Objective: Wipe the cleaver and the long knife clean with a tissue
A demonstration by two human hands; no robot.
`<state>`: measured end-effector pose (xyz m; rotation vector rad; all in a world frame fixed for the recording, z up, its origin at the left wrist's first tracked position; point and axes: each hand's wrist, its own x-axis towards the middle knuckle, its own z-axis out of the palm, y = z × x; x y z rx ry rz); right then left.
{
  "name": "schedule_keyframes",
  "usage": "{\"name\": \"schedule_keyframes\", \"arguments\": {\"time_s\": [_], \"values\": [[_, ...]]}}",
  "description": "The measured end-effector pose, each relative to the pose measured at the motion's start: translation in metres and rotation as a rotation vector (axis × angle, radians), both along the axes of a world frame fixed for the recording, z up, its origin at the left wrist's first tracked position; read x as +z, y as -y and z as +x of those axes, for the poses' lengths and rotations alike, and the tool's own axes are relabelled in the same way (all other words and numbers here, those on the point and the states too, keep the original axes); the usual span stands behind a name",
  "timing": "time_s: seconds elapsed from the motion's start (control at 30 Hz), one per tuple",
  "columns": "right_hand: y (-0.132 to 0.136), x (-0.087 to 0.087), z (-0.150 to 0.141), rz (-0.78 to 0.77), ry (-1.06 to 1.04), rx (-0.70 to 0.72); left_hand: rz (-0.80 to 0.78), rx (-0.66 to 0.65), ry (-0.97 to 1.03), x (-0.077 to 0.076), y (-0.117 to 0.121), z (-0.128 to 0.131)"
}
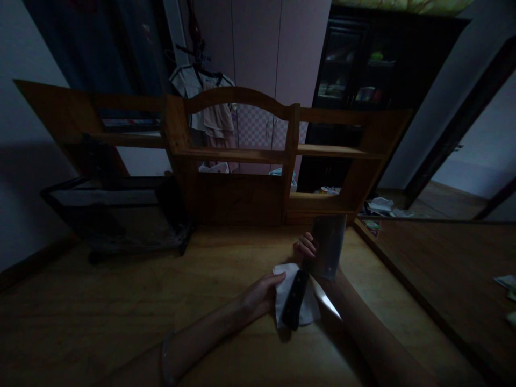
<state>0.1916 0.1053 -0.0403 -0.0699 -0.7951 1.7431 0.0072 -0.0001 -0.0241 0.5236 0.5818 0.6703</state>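
A cleaver [329, 247] is held over the wooden desk, its broad grey blade pointing away and its black riveted handle toward me. My right hand [306, 245] reaches behind the blade, with its curled fingers showing at the blade's left edge near the handle. A white cloth or tissue [282, 295] lies beneath the handle. My left hand [266, 293] pinches that cloth at its left side, thumb on top; most of its other fingers are hidden. A bright streak shows beside the right forearm, and I cannot tell what it is.
Behind the hands rises a wooden shelf unit [237, 156] on the desk [161, 301]. A dark-framed glass tank-like box [116, 215] stands at the left. At right, beyond the desk's raised edge, another wooden surface [435, 258] holds papers. The room is dim.
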Motion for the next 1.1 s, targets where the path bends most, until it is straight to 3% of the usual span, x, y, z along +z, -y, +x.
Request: {"name": "schedule_keyframes", "arguments": {"time_s": [0.23, 0.63, 1.1], "values": [[0.028, 0.019, 0.003, -0.100, -0.162, -0.054, 0.116, 0.032, 0.096, 0.002, 0.000, 0.001], [0.007, 0.000, 0.001, -0.070, -0.363, -0.030, 0.222, -0.111, 0.222, 0.023, 0.008, -0.006], [0.026, 0.027, -0.001, -0.193, -0.378, 0.002, 0.187, -0.162, 0.250, 0.023, 0.006, -0.011]]}}
